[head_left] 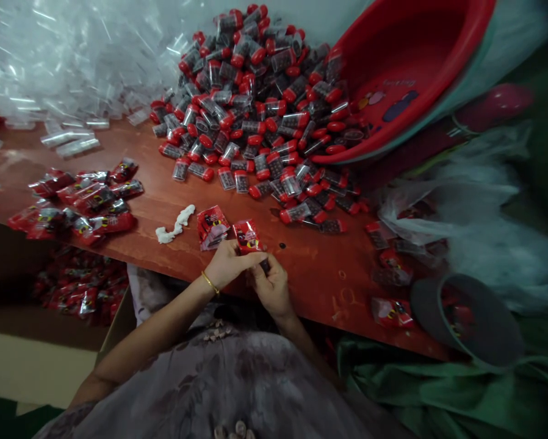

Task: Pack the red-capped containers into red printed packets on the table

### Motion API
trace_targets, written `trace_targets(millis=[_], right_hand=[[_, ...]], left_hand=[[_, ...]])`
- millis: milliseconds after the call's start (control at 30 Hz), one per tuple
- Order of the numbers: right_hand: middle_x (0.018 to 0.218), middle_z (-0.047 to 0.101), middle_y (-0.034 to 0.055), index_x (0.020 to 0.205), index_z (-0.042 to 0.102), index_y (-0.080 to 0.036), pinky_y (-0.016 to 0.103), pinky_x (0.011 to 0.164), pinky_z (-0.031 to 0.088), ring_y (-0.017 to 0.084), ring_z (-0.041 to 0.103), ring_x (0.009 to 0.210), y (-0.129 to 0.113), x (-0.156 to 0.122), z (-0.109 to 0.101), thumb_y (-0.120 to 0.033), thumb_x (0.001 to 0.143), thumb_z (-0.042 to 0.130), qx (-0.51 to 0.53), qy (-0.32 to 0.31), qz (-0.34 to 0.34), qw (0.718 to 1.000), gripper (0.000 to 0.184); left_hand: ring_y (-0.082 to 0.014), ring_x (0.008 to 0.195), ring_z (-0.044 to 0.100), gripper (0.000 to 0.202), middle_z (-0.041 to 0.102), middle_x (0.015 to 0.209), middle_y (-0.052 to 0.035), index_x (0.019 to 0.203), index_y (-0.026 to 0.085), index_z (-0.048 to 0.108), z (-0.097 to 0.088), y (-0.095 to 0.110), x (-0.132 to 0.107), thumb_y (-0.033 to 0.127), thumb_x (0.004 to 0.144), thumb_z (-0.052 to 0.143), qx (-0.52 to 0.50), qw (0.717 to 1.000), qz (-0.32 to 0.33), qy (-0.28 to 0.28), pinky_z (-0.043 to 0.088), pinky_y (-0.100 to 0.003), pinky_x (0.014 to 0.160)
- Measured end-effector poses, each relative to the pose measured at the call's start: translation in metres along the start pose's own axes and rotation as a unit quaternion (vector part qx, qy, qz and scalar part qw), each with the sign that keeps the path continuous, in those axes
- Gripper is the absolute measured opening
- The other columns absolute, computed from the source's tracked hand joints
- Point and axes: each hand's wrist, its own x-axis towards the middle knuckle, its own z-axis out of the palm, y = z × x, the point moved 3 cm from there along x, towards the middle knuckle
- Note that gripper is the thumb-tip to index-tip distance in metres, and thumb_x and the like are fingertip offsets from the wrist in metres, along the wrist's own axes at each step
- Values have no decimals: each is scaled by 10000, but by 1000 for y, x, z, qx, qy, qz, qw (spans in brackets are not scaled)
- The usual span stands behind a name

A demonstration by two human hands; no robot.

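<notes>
My left hand (228,265), with a gold bangle at its wrist, is closed on a small red printed packet (247,235) at the table's front edge. Against its lower end my right hand (272,285) pinches a small dark tube (265,266), mostly hidden by the fingers. Whether the tube is inside the packet I cannot tell. Flat on the table just left of it lies another red packet (212,225). Beside that is a crumpled white strip (176,224).
Beyond my hands rises a large heap of red-capped clear tubes (255,110), spilling from a tilted red basin (420,55). Filled packets (86,201) are piled at left, above a box (40,335) of more packets. A grey round container (466,320) lies at right.
</notes>
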Motion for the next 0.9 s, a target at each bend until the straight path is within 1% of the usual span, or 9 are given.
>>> trace_targets(millis=[67, 167, 333, 433, 533, 600, 700, 767, 900], right_hand=[[557, 481, -66, 769, 504, -197, 189, 382, 331, 62, 422, 406, 2, 1, 0, -452, 823, 551, 73, -15, 27, 997, 264], [593, 493, -69, 800, 508, -201, 172, 349, 295, 42, 400, 379, 1, 2, 0, -443, 839, 539, 144, -23, 41, 988, 248], [637, 524, -53, 878, 542, -206, 168, 366, 323, 51, 440, 426, 3, 2, 3, -436, 867, 491, 209, -37, 51, 976, 235], [572, 477, -71, 855, 542, -204, 154, 351, 291, 44, 400, 406, 5, 1, 3, -429, 874, 493, 193, 6, 52, 980, 231], [550, 455, -80, 840, 537, -204, 152, 348, 303, 42, 384, 392, 3, 1, 0, -447, 873, 486, 146, 28, 42, 988, 250], [578, 486, -74, 860, 528, -208, 155, 355, 326, 45, 408, 399, -1, 3, -1, -455, 866, 489, 109, 11, 34, 993, 250], [645, 547, -59, 888, 505, -215, 168, 390, 380, 49, 451, 413, -5, 3, -1, -469, 862, 482, 93, -43, 31, 994, 257], [686, 581, -49, 898, 496, -216, 182, 423, 418, 51, 477, 419, -5, 2, 0, -471, 854, 490, 103, -66, 35, 992, 259], [676, 615, -32, 825, 505, -203, 187, 401, 403, 50, 478, 387, -4, -4, 0, -455, 843, 512, 82, -40, 24, 995, 253]], left_hand=[[-73, 390, 456, 340, 524, 460, 44, 637, 124, 604, 3, -3, -2, 420, 577, 762, -4, 1000, -9, -10, 386, -205, 407], [-96, 331, 468, 380, 502, 435, 56, 677, 149, 560, 5, -6, -6, 508, 658, 681, -39, 999, -1, -24, 394, -219, 346], [-120, 347, 537, 394, 492, 426, 53, 703, 140, 560, 6, -7, -10, 522, 688, 656, -15, 999, 4, -41, 363, -195, 332], [-98, 348, 525, 397, 492, 424, 56, 713, 135, 574, 8, -10, -13, 521, 681, 662, 4, 1000, 15, -23, 340, -176, 334], [-90, 372, 526, 410, 553, 515, 50, 802, 142, 593, 12, -13, -15, 516, 657, 684, -22, 999, 22, -15, 403, -192, 357], [-88, 366, 509, 424, 552, 524, 55, 803, 151, 587, 11, -13, -14, 529, 642, 692, -44, 999, 28, 1, 438, -213, 368], [-74, 322, 445, 411, 469, 433, 68, 671, 153, 559, 6, -6, -9, 548, 659, 671, -33, 999, 35, 26, 387, -197, 324], [-60, 339, 435, 398, 485, 446, 53, 671, 139, 588, 2, 1, -6, 529, 677, 669, -10, 999, 45, 26, 366, -177, 330], [-57, 375, 443, 383, 514, 472, 37, 753, 128, 646, 0, 5, -4, 504, 688, 672, -6, 999, 46, 13, 372, -169, 363]])
